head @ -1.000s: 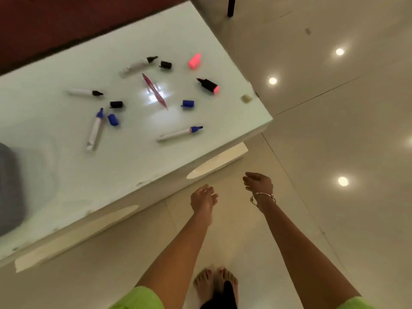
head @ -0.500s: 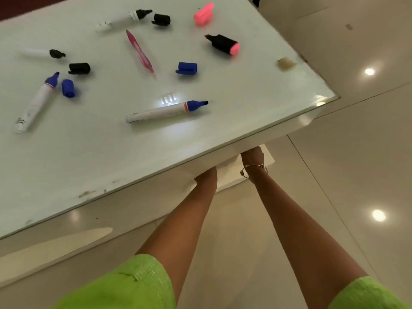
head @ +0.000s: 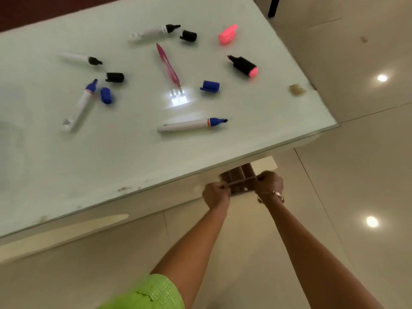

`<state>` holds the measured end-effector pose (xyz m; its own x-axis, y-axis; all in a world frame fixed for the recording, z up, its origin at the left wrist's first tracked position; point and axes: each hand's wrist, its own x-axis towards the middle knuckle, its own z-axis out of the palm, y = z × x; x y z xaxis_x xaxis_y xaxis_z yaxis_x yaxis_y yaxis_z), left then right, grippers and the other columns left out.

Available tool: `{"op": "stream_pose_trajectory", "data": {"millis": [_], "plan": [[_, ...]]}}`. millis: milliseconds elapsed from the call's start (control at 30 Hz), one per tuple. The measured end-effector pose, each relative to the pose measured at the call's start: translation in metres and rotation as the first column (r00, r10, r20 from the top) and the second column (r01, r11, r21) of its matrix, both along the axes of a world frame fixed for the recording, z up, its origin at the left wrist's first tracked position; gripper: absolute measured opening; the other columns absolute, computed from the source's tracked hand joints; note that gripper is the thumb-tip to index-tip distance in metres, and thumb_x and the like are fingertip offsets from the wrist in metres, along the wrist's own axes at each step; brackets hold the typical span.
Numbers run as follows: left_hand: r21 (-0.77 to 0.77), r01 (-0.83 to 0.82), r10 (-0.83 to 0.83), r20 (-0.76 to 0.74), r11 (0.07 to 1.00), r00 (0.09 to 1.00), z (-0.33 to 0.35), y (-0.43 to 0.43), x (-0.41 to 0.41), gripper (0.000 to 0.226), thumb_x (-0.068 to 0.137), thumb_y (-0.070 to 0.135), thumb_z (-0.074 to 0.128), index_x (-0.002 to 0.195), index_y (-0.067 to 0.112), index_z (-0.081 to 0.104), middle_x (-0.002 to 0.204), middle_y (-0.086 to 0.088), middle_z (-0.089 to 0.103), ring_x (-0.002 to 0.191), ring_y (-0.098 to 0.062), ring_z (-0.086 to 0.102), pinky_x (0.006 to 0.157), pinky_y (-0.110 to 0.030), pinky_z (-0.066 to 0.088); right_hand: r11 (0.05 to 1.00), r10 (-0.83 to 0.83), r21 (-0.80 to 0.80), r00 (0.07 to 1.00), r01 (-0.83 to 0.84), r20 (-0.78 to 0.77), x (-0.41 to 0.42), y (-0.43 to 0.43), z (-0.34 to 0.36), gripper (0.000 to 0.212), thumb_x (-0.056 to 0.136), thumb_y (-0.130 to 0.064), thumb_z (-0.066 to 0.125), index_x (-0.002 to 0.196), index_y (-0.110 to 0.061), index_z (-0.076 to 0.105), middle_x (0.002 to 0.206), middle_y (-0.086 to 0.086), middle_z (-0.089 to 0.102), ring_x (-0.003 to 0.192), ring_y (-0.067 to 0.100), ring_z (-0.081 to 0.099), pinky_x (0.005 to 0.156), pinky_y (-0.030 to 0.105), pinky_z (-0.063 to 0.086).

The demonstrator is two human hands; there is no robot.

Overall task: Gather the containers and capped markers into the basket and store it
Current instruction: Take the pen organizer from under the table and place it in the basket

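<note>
Basket (head: 239, 177) now out, fingers (head: 221, 186) curled around it

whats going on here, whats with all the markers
A person holds a brown divided basket with both hands, left hand and right hand gripping its ends. It sits low at the near edge of the table, partly hidden under the top. On the table the markers lie uncapped, with their caps loose beside them and a pink pen in the middle. None is capped or gathered yet.
</note>
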<state>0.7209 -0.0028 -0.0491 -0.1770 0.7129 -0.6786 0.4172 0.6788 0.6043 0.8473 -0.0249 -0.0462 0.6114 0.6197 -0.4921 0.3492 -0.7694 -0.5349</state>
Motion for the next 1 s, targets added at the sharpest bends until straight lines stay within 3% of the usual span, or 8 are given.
{"op": "stream_pose_trajectory", "data": {"millis": [167, 367, 467, 567, 767, 833, 933, 1000], "plan": [[-0.109, 0.062, -0.061, 0.006, 0.992, 0.998, 0.096, -0.08, -0.024, 0.023, 0.073, -0.006, 0.066, 0.087, 0.01, 0.075, 0.092, -0.009, 0.074, 0.083, -0.02, 0.068, 0.083, -0.03, 0.055, 0.966, 0.1, -0.242, 0.995, -0.091, 0.026, -0.022, -0.087, 0.095, 0.022, 0.071, -0.025, 0.07, 0.069, -0.01, 0.054, 0.068, 0.011, 0.06, 0.063, 0.028, 0.054, 0.053, 0.027, 0.038], [-0.098, 0.117, -0.113, 0.04, 0.988, 0.993, 0.239, -0.119, -0.053, 0.017, 0.074, -0.004, 0.069, 0.085, 0.007, 0.074, 0.093, -0.01, 0.074, 0.084, -0.018, 0.068, 0.078, -0.026, 0.056, 0.94, 0.135, -0.317, 0.991, -0.13, -0.007, -0.044, -0.134, 0.237, 0.033, 0.065, -0.024, 0.075, 0.054, -0.015, 0.046, 0.069, 0.02, 0.069, 0.066, 0.033, 0.065, 0.052, 0.03, 0.046], [-0.027, 0.092, -0.092, 0.015, 0.995, 0.996, 0.295, -0.113, -0.074, 0.024, 0.074, 0.0, 0.071, 0.097, 0.005, 0.07, 0.102, -0.01, 0.071, 0.089, -0.02, 0.067, 0.081, -0.03, 0.056, 0.949, 0.175, -0.266, 0.985, -0.169, 0.0, -0.065, -0.12, 0.298, 0.037, 0.066, -0.022, 0.075, 0.051, -0.017, 0.042, 0.067, 0.02, 0.069, 0.066, 0.033, 0.061, 0.045, 0.024, 0.033], [0.034, -0.033, 0.033, 0.005, 0.999, 0.999, 0.338, -0.089, -0.111, 0.045, 0.071, 0.004, 0.075, 0.114, 0.001, 0.061, 0.109, -0.017, 0.067, 0.095, -0.026, 0.066, 0.084, -0.038, 0.055, 0.96, 0.215, -0.18, 0.976, -0.216, -0.025, -0.099, -0.085, 0.351, 0.028, 0.068, -0.018, 0.072, 0.055, -0.011, 0.048, 0.065, 0.019, 0.065, 0.064, 0.032, 0.058, 0.053, 0.028, 0.04], [0.092, -0.313, 0.308, 0.069, 0.945, 0.949, 0.388, -0.019, -0.237, 0.019, 0.059, 0.0, 0.08, 0.067, 0.016, 0.073, 0.076, -0.022, 0.073, 0.073, -0.032, 0.07, 0.074, -0.049, 0.058, 0.922, 0.386, -0.009, 0.921, -0.387, -0.06, -0.213, 0.004, 0.409, 0.032, 0.07, -0.027, 0.072, 0.057, -0.012, 0.047, 0.077, 0.022, 0.068, 0.078, 0.037, 0.061, 0.061, 0.034, 0.042], [0.114, -0.362, 0.357, 0.058, 0.925, 0.932, 0.398, 0.003, -0.285, 0.018, 0.062, -0.001, 0.08, 0.076, 0.007, 0.074, 0.079, -0.021, 0.072, 0.07, -0.03, 0.07, 0.074, -0.046, 0.059, 0.903, 0.43, 0.031, 0.9, -0.429, -0.078, -0.259, 0.032, 0.417, 0.024, 0.07, -0.024, 0.07, 0.068, -0.003, 0.059, 0.083, 0.023, 0.069, 0.082, 0.038, 0.062, 0.067, 0.036, 0.047], [0.115, -0.458, 0.451, 0.077, 0.882, 0.889, 0.42, 0.036, -0.357, 0.026, 0.069, -0.006, 0.075, 0.094, -0.009, 0.068, 0.076, -0.014, 0.068, 0.049, -0.018, 0.062, 0.057, -0.03, 0.059, 0.874, 0.485, 0.063, 0.868, -0.481, -0.108, -0.332, 0.066, 0.421, 0.023, 0.07, -0.018, 0.068, 0.08, 0.002, 0.062, 0.088, 0.023, 0.068, 0.088, 0.038, 0.06, 0.072, 0.035, 0.045], [0.108, -0.457, 0.456, 0.038, 0.883, 0.889, 0.428, 0.053, -0.396, 0.024, 0.071, -0.005, 0.074, 0.094, -0.009, 0.068, 0.077, -0.013, 0.066, 0.054, -0.02, 0.061, 0.063, -0.034, 0.059, 0.87, 0.493, 0.076, 0.86, -0.488, -0.13, -0.374, 0.084, 0.421, 0.022, 0.071, -0.017, 0.067, 0.081, 0.001, 0.063, 0.089, 0.021, 0.068, 0.088, 0.038, 0.06, 0.071, 0.034, 0.044]]}}
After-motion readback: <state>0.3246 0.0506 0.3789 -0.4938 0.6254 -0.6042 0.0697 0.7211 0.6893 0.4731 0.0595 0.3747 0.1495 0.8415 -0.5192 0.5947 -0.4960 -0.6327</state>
